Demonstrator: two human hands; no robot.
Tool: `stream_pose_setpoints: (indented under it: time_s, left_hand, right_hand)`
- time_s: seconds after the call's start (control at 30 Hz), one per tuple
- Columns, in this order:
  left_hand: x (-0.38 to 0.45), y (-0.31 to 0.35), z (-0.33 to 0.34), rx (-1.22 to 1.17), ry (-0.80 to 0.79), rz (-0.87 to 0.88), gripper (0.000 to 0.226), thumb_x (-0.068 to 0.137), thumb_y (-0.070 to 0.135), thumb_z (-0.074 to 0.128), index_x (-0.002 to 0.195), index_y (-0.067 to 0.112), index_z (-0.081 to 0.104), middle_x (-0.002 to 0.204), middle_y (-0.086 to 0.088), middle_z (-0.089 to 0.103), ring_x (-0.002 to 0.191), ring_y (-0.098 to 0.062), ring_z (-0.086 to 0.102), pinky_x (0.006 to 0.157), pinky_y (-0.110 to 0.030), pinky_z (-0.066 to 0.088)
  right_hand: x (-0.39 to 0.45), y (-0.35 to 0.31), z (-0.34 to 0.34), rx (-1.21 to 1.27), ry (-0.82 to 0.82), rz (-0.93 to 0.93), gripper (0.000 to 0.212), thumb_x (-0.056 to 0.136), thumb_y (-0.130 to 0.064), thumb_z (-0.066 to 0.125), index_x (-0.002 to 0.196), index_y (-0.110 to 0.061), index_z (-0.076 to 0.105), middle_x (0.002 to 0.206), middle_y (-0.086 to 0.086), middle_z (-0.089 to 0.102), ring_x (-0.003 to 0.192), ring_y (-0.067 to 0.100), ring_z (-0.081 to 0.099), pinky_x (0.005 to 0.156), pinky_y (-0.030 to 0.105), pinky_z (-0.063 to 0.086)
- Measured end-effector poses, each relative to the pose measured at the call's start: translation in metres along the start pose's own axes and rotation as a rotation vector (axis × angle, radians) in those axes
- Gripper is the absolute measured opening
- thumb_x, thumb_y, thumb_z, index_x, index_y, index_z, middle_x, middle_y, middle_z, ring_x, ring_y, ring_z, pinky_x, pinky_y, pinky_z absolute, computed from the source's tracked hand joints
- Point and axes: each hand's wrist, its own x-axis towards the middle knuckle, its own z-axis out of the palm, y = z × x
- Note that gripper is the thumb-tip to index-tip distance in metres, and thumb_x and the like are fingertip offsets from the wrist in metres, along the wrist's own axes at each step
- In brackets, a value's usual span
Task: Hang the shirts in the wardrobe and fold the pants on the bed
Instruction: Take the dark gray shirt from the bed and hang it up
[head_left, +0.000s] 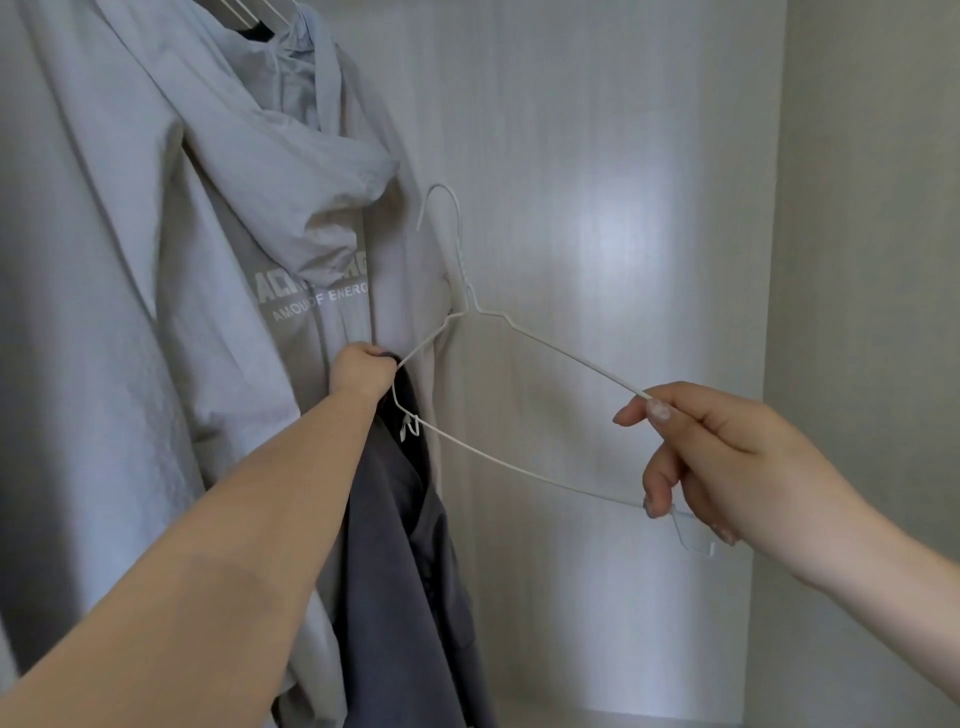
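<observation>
A dark grey shirt (410, 571) hangs at lower centre, gripped with one end of a white wire hanger (498, 364) by the left hand (363, 371). The right hand (722, 462) pinches the hanger's other end. A pale hooded jacket (156, 260) fills the left, inside the wardrobe (623, 208).

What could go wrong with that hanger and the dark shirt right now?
1. The left hand grips both the dark shirt and one end of the wire hanger; the shirt hangs loose, so it might slip off and fall.
2. The right hand only pinches the hanger's other end, so the thin wire might bend or twist.
3. The hook sits close to the grey hoodie and might snag it.
</observation>
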Motion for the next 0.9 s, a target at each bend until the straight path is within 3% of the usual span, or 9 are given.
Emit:
stream_pose_setpoints:
  time_s: [0.07, 0.17, 0.3, 0.37, 0.47, 0.53, 0.7, 0.83, 0.9]
  left_hand:
    - [-0.003, 0.003, 0.008, -0.038, -0.059, 0.021, 0.011, 0.081, 0.007, 0.058, 0.078, 0.015, 0.064, 0.092, -0.010, 0.067, 0.093, -0.027, 0.063, 0.082, -0.028, 0.050]
    - [-0.009, 0.007, 0.016, -0.087, -0.148, 0.047, 0.023, 0.082, 0.005, 0.058, 0.066, 0.021, 0.061, 0.073, -0.005, 0.063, 0.080, -0.022, 0.061, 0.077, -0.028, 0.050]
    - [-0.011, 0.008, 0.020, -0.089, -0.221, 0.095, 0.014, 0.082, 0.004, 0.059, 0.082, 0.014, 0.069, 0.080, -0.007, 0.065, 0.079, -0.020, 0.061, 0.076, -0.028, 0.052]
    - [-0.009, 0.006, 0.018, -0.048, -0.203, 0.114, 0.014, 0.083, 0.005, 0.059, 0.090, 0.012, 0.070, 0.086, -0.008, 0.066, 0.084, -0.021, 0.062, 0.074, -0.025, 0.050]
    - [-0.004, 0.002, 0.015, 0.039, -0.139, 0.130, 0.014, 0.083, 0.011, 0.060, 0.091, 0.017, 0.069, 0.093, -0.006, 0.067, 0.094, -0.023, 0.063, 0.084, -0.027, 0.049]
    - [-0.003, -0.001, 0.012, 0.140, -0.117, 0.157, 0.014, 0.084, 0.014, 0.059, 0.094, 0.017, 0.067, 0.093, -0.003, 0.065, 0.093, -0.022, 0.061, 0.081, -0.026, 0.047]
    - [-0.004, -0.002, 0.012, 0.242, -0.124, 0.192, 0.002, 0.084, 0.019, 0.060, 0.085, 0.019, 0.062, 0.090, -0.003, 0.064, 0.089, -0.023, 0.060, 0.080, -0.030, 0.048]
    - [-0.011, 0.006, 0.022, 0.236, -0.187, 0.238, 0.015, 0.083, 0.021, 0.065, 0.069, 0.023, 0.059, 0.082, -0.003, 0.063, 0.083, -0.021, 0.059, 0.073, -0.025, 0.044]
    - [-0.018, 0.012, 0.027, 0.163, -0.228, 0.232, 0.012, 0.082, 0.020, 0.066, 0.071, 0.018, 0.062, 0.077, -0.003, 0.062, 0.077, -0.018, 0.057, 0.071, -0.024, 0.043]
  right_hand:
    - [0.003, 0.003, -0.001, 0.024, 0.008, 0.026, 0.026, 0.100, -0.026, 0.040, 0.091, -0.024, 0.064, 0.053, 0.006, 0.064, 0.033, 0.016, 0.032, 0.036, 0.018, 0.030]
    - [0.007, 0.009, -0.002, 0.072, 0.023, 0.063, 0.027, 0.101, -0.023, 0.040, 0.092, -0.019, 0.065, 0.051, 0.006, 0.062, 0.031, 0.014, 0.030, 0.036, 0.017, 0.028]
    - [0.014, 0.009, -0.014, 0.258, 0.039, 0.177, 0.028, 0.101, -0.021, 0.040, 0.091, -0.012, 0.065, 0.044, 0.003, 0.051, 0.026, 0.007, 0.024, 0.033, 0.013, 0.017]
    - [0.015, 0.005, -0.025, 0.322, 0.026, 0.210, 0.028, 0.100, -0.022, 0.041, 0.090, -0.012, 0.065, 0.044, 0.001, 0.046, 0.026, 0.005, 0.022, 0.034, 0.011, 0.013]
    - [0.014, -0.001, -0.033, 0.358, 0.000, 0.215, 0.027, 0.098, -0.024, 0.043, 0.090, -0.012, 0.065, 0.044, 0.001, 0.042, 0.025, 0.004, 0.021, 0.035, 0.011, 0.012]
    - [0.013, -0.003, -0.034, 0.351, -0.016, 0.215, 0.027, 0.098, -0.025, 0.044, 0.089, -0.012, 0.066, 0.043, 0.002, 0.042, 0.025, 0.005, 0.021, 0.034, 0.010, 0.013]
    - [0.013, 0.002, -0.033, 0.283, -0.031, 0.186, 0.029, 0.099, -0.025, 0.042, 0.088, -0.015, 0.066, 0.044, 0.002, 0.044, 0.026, 0.006, 0.022, 0.033, 0.012, 0.014]
    - [0.014, 0.007, -0.025, 0.181, -0.021, 0.093, 0.029, 0.099, -0.023, 0.041, 0.089, -0.014, 0.067, 0.044, 0.004, 0.048, 0.027, 0.008, 0.025, 0.033, 0.015, 0.022]
    - [0.016, 0.011, -0.022, 0.134, -0.012, 0.068, 0.029, 0.100, -0.022, 0.041, 0.089, -0.015, 0.067, 0.044, 0.003, 0.050, 0.028, 0.009, 0.027, 0.034, 0.016, 0.025]
